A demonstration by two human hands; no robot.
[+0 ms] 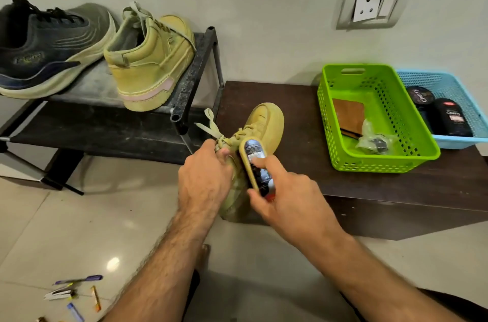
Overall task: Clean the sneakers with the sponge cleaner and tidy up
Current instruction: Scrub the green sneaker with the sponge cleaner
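While left hand [204, 176] grips sneaker [253, 142], right hand [286, 196] pinches sponge cleaner [257, 166].

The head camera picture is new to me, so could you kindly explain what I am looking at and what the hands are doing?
There is no machine here: the single picture comes from a camera worn on a person's head, looking forward and down at their own bare arms. The left hand grips a tan sneaker near its laces, the shoe lying on a dark low table. The right hand holds a sponge cleaner against the shoe's side. The matching tan sneaker and a dark sneaker sit on a shoe rack to the left. A green basket and a blue basket stand on the table.
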